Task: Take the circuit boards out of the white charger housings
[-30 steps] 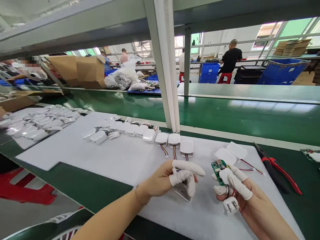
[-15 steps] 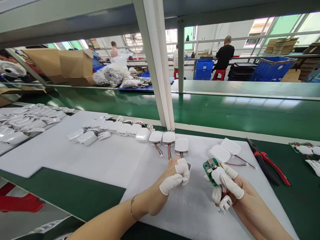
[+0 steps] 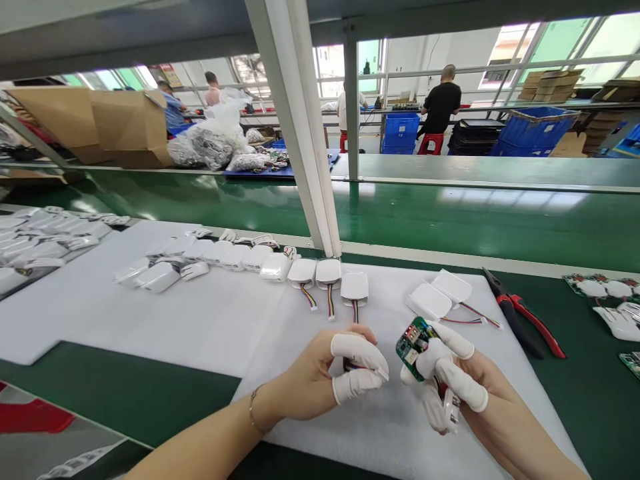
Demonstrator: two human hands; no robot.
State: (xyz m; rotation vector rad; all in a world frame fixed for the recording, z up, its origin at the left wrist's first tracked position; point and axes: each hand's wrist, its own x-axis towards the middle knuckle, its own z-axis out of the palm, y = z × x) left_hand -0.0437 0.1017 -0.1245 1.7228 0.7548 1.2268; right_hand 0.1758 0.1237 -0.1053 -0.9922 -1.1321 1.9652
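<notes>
My right hand point(image 3: 453, 383), in white finger cots, pinches a small green circuit board point(image 3: 411, 339) between thumb and forefinger, with a white plug piece point(image 3: 450, 408) tucked lower in the same hand. My left hand point(image 3: 333, 373), also with finger cots, is curled closed around a small part with coloured wires point(image 3: 356, 366) just left of the board. Both hands hover over a white foam sheet point(image 3: 240, 320). A row of white charger shells point(image 3: 320, 272) with coloured wires lies just beyond the hands.
Red-handled pliers point(image 3: 523, 315) lie on the green bench at right, with two white shells point(image 3: 440, 295) beside them. More boards and shells point(image 3: 607, 297) sit far right. A white frame post point(image 3: 300, 133) rises ahead. People work at benches behind, near blue bins point(image 3: 537, 133) and cardboard boxes point(image 3: 95, 123).
My left hand reached toward the row of shells, then drew back toward the board, closed on a small wired part. The view shifted slightly right.
</notes>
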